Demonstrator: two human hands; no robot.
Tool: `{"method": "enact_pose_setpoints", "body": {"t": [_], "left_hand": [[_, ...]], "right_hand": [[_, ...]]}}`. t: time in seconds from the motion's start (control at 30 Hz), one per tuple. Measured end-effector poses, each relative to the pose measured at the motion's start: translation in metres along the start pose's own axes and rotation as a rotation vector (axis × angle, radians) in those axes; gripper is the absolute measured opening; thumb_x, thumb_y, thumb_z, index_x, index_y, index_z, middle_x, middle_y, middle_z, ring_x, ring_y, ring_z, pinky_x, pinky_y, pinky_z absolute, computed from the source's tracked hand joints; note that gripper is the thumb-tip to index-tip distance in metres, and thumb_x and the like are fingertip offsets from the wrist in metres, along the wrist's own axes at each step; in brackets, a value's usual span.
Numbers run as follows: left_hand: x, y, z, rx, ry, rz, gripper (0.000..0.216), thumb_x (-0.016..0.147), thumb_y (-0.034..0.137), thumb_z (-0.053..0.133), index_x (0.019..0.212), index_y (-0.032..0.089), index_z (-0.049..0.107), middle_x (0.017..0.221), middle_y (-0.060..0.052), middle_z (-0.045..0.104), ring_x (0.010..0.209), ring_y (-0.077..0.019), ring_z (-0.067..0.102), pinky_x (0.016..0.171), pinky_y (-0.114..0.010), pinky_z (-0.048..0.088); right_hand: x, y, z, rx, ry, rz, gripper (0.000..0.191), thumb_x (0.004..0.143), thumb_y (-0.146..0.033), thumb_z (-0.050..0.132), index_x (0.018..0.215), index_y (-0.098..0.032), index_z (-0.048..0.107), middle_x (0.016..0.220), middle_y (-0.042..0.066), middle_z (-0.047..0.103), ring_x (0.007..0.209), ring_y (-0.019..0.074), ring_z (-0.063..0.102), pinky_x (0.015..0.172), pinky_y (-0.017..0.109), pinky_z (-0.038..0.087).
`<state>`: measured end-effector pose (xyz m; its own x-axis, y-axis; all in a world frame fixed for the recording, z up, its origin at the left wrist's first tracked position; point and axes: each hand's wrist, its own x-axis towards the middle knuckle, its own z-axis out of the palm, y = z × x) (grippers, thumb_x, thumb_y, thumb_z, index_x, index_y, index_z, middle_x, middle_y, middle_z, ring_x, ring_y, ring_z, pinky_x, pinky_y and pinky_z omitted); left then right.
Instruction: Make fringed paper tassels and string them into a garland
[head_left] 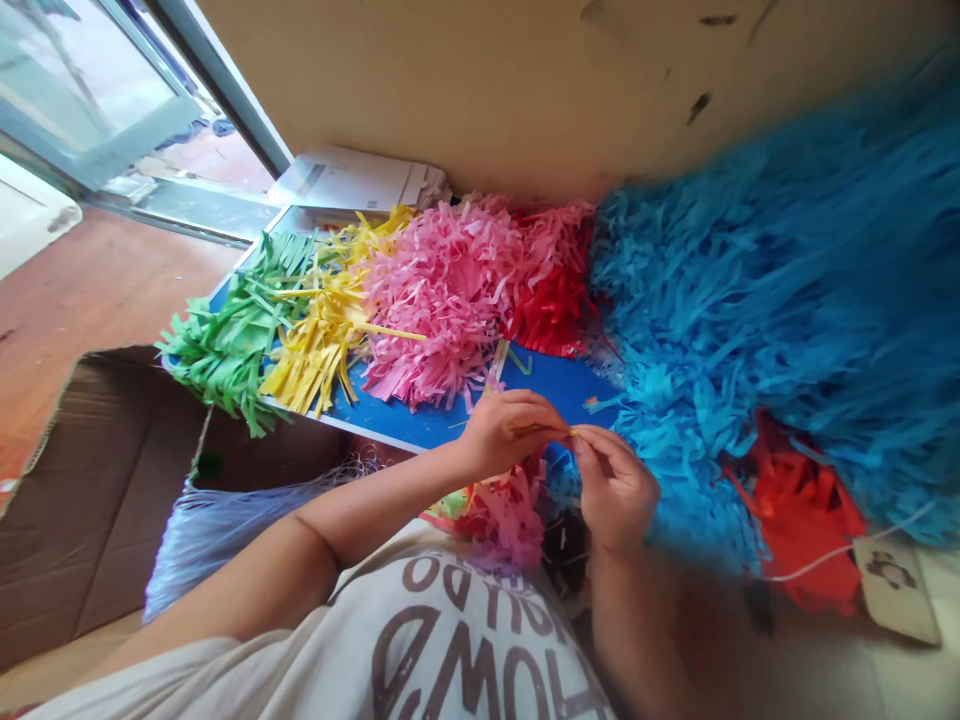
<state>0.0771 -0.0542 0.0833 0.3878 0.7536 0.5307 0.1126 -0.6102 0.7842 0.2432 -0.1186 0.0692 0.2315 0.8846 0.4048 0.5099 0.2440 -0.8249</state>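
My left hand (504, 428) and my right hand (613, 488) meet just above the near edge of a blue board (555, 385). Both are closed in a pinch on a small yellow piece (573, 431) held between their fingertips. Below the hands, against my shirt, hangs a bunch of pink, red and blue paper fringe (506, 515). On the board beyond lie piles of cut paper strips: green (229, 335), yellow (322, 330), pink (442, 295) and red (551, 290).
A huge heap of blue paper fringe (787, 290) fills the right side, with orange-red strips (802, 510) beneath it. An open cardboard box (90, 480) holding pale threads (217, 515) stands at the left. Stacked papers (352, 180) lie by the beige wall.
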Motion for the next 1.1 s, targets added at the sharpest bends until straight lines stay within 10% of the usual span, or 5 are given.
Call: {"method": "enact_pose_setpoints", "body": {"t": [0.53, 0.63, 0.73, 0.83, 1.1], "left_hand": [[0.002, -0.001, -0.01, 0.204, -0.244, -0.014, 0.014, 0.093, 0.027, 0.062, 0.085, 0.016, 0.067, 0.077, -0.004, 0.071, 0.068, -0.0123, 0.067, 0.063, -0.019, 0.051], [0.006, -0.006, -0.033, 0.26, -0.194, -0.002, 0.013, 0.093, 0.028, 0.061, 0.089, 0.019, 0.069, 0.079, -0.002, 0.073, 0.067, -0.0121, 0.068, 0.061, -0.019, 0.052], [0.012, -0.019, -0.054, 0.264, -0.123, 0.018, 0.012, 0.092, 0.034, 0.063, 0.09, 0.025, 0.072, 0.085, 0.004, 0.076, 0.069, -0.0114, 0.07, 0.063, -0.019, 0.057], [0.012, -0.023, -0.053, 0.249, -0.106, -0.037, 0.011, 0.091, 0.034, 0.062, 0.088, 0.029, 0.072, 0.085, 0.008, 0.075, 0.069, -0.0105, 0.069, 0.063, -0.02, 0.059], [0.014, -0.016, -0.041, 0.126, -0.159, -0.115, 0.009, 0.086, 0.033, 0.068, 0.086, 0.025, 0.073, 0.083, 0.002, 0.076, 0.071, -0.0143, 0.071, 0.062, -0.021, 0.059]], "right_hand": [[0.002, 0.0, -0.002, -0.026, -0.087, -0.033, 0.017, 0.092, -0.029, 0.06, 0.091, -0.026, 0.076, 0.092, 0.004, 0.076, 0.087, 0.0184, 0.071, 0.082, 0.032, 0.056], [0.028, 0.04, -0.064, -0.174, 0.048, 0.098, 0.023, 0.09, -0.039, 0.062, 0.097, -0.022, 0.076, 0.098, 0.007, 0.076, 0.089, 0.0204, 0.07, 0.079, 0.032, 0.055], [0.062, 0.091, -0.167, -0.604, 0.607, 0.462, 0.038, 0.095, -0.038, 0.049, 0.107, -0.01, 0.072, 0.096, 0.014, 0.075, 0.084, 0.0216, 0.069, 0.077, 0.032, 0.052], [0.088, 0.127, -0.244, -0.873, 0.669, 0.706, 0.03, 0.086, -0.027, 0.056, 0.097, -0.008, 0.076, 0.098, 0.021, 0.074, 0.091, 0.0267, 0.068, 0.078, 0.034, 0.047], [0.09, 0.125, -0.28, -0.748, 0.613, 0.856, 0.022, 0.073, -0.026, 0.065, 0.085, -0.014, 0.079, 0.077, 0.015, 0.074, 0.07, 0.0241, 0.064, 0.063, 0.032, 0.043]]}}
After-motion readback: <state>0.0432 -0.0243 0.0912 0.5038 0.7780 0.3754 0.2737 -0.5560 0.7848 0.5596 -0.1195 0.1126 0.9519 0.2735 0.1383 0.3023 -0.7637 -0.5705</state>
